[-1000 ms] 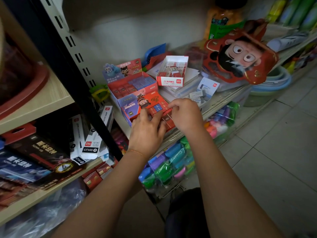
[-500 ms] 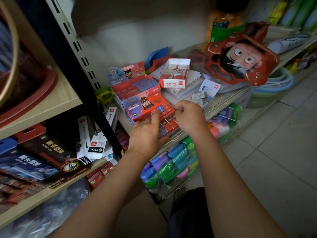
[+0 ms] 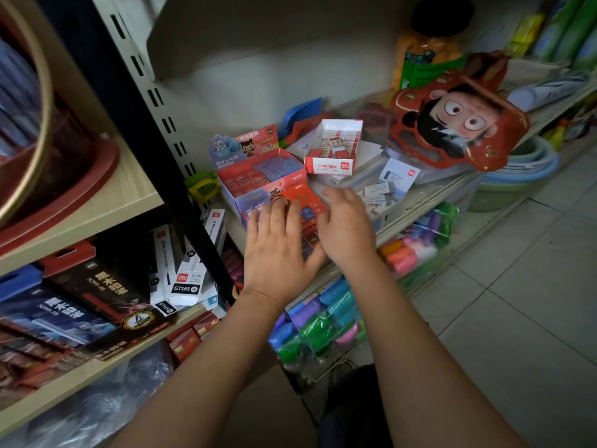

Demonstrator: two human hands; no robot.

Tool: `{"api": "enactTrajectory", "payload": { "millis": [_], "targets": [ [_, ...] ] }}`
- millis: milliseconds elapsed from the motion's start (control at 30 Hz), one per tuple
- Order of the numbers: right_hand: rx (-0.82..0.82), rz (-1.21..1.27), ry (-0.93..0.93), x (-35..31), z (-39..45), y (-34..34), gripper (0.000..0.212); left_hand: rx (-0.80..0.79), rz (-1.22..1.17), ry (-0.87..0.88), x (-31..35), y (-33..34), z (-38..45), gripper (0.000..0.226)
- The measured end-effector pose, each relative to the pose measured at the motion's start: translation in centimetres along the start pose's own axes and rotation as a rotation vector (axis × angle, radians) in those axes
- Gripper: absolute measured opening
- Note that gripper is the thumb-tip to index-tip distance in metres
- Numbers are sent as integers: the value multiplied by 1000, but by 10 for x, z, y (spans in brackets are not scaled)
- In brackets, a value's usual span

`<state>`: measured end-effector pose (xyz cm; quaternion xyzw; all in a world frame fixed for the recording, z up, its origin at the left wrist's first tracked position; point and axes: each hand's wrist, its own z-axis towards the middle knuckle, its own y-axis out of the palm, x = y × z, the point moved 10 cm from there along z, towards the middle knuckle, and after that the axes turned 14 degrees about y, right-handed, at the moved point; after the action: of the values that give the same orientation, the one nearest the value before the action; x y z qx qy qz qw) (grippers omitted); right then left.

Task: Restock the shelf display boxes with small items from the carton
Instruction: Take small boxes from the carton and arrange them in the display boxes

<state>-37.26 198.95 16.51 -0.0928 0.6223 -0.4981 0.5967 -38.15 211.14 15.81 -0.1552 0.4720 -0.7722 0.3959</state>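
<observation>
A red and blue display box [image 3: 305, 202] of small erasers lies at the front of the metal shelf [image 3: 420, 195]. My left hand [image 3: 277, 250] is spread flat over its near left part, fingers straight. My right hand [image 3: 345, 227] lies over its right side, fingers extended toward the back; both are blurred. Behind it stands a second red and blue display box [image 3: 258, 176] with a cartoon header card. A white display box [image 3: 334, 147] of white erasers sits further back on a stack of paper. No carton is visible.
Loose white erasers [image 3: 381, 192] lie right of the boxes. A red cartoon-face pack [image 3: 452, 121] leans at the back right. Bags of coloured clay [image 3: 326, 321] hang under the shelf. Pen boxes [image 3: 181, 270] fill the wooden shelf on the left. Tiled floor at right.
Both hands went from fingering the erasers in the front box to lying spread over it. The camera has moved closer and slightly left.
</observation>
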Motion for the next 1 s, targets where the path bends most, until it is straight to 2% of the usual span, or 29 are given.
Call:
{"api": "enactTrajectory", "payload": {
  "millis": [67, 167, 233, 400, 533, 633, 800, 900, 1000],
  "targets": [
    [-54, -7, -111, -12, -6, 18, 47, -117, 4, -59, -11, 9, 0, 81],
    [-212, -142, -117, -6, -9, 48, 53, -359, -6, -114, -23, 36, -6, 88],
    [-243, -239, -128, -2, -10, 55, 54, -399, -19, -114, -24, 43, -8, 91],
    [-235, -210, -129, -2, -9, 53, 55, -397, -27, -131, -28, 37, -4, 83],
    [-1, 25, -138, -9, -2, 11, 51, -235, -103, -168, -38, 19, 15, 60],
    [105, 30, -158, -20, 19, -15, 47, -259, -142, -152, -42, 23, 40, 59],
    [-36, -240, -55, -10, 82, -7, 64, -266, -207, -151, -43, 35, 77, 59],
    [-93, -385, -49, -2, 97, -1, 56, -234, -220, -132, -40, 39, 87, 58],
    [-78, -344, -61, 3, 98, -4, 47, -180, -249, -93, -37, 42, 97, 58]
  ]
}}
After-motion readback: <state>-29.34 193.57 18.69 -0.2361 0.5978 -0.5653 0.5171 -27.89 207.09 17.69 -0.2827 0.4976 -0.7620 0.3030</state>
